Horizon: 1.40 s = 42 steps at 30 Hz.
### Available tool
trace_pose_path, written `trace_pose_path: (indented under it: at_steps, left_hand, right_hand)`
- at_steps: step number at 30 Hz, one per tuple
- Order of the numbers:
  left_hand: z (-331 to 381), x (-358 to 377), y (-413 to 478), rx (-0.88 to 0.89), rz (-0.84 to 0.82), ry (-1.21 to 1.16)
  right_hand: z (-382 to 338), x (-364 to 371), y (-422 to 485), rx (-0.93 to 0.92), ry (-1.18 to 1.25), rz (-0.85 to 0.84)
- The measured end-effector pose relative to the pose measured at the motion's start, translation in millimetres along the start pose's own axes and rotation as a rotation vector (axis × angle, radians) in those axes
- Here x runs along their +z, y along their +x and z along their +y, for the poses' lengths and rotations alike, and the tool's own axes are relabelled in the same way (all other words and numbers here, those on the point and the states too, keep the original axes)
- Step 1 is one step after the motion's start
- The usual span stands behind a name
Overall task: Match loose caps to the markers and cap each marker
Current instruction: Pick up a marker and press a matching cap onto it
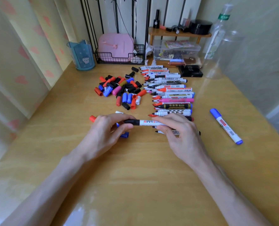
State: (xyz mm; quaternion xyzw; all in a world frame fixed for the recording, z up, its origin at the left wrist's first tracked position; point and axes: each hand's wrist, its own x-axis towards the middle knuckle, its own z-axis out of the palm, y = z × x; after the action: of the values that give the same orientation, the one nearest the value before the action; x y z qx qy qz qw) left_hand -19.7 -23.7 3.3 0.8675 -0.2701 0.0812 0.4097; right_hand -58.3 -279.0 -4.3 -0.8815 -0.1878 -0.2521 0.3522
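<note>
Marker (149, 122) between left hand (105, 128), right hand (180, 133)

1. The row of markers (169, 93) is mostly white-barrelled with black or red lettering; one barrel is pink, another black with gold. The bare tips are red, black and blue.
2. Left of the row, the heap of loose caps (122, 90) mixes red, black and blue, with single pink, olive and white ones.
3. In front of the row, the black-capped marker (145, 122) is white with red lettering.
4. Near it to the left lie a red cap (92, 118) and a blue cap (124, 135).
5. Right of the row, the blue-capped marker (226, 126) is white with a red label and a blue end.
6. The table (135, 168) is honey-yellow wood grain.
7. Behind the row to the left: a translucent blue cup (81, 54) with a white cat figure, and a pink case (115, 46) in a black wire basket (119, 60).
8. Far left, the curtain (21, 54) is pale yellow with pink hearts.
</note>
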Motion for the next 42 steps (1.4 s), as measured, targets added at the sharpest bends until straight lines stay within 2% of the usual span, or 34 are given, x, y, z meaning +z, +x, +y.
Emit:
trace_pose_path:
  at_steps: [6,10,13,18,21,25,30,33,35,38,42]
  left_hand:
    - [-2,2,0,0.057,-0.032,0.013]
    - [3,-2,3,0.073,-0.018,0.052]
    - [-2,-12,9,0.093,0.034,0.115]
    - [-48,-35,12,-0.078,0.169,0.216]
    - [-62,-32,13,-0.158,0.147,0.278]
    - [-65,-28,14,-0.199,0.130,0.291]
    - [-62,-26,24,-0.187,0.191,0.215]
    - [-54,-16,41,-0.162,0.135,0.264]
    - [-47,-8,56,-0.209,0.110,0.269]
    - [-40,4,72,-0.285,0.126,0.321]
    - [-38,17,73,-0.252,0.164,0.385]
  right_hand:
    - [0,1,0,-0.016,-0.043,0.021]
    - [-2,1,5,0.018,-0.004,-0.006]
    - [-2,2,9,0.028,-0.054,0.036]
    - [6,-4,7,0.115,-0.097,0.102]
    - [3,0,8,0.108,-0.099,0.094]
    - [3,1,7,0.105,-0.098,0.081]
    - [4,1,8,0.110,-0.098,0.089]
    - [4,1,8,0.122,-0.102,0.091]
    - [6,1,8,0.130,-0.113,0.091]
    - [8,-1,8,0.149,-0.122,0.098]
    - [9,-2,9,0.166,-0.124,0.099]
